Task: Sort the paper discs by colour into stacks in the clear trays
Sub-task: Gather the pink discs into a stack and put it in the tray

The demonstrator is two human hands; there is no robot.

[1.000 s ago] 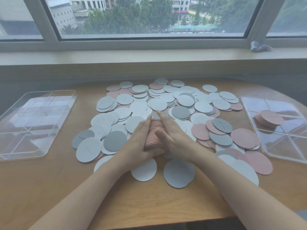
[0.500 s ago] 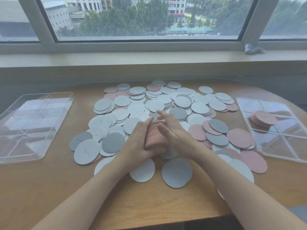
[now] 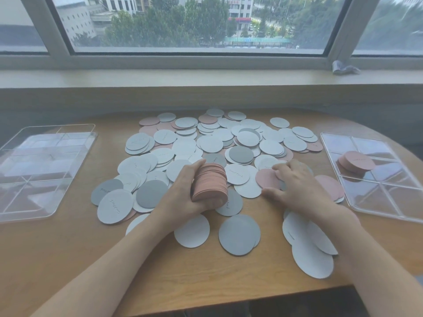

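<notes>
Left hand grips pink stack — right hand spread

Pink stack in left hand

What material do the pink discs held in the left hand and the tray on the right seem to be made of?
Pink discs: probably thin card or paper, matte; the stack's edge shows many fine layers and no shine. Right tray: likely clear hard plastic, glossy; the table shows through it and its panels reflect the window light.
</notes>
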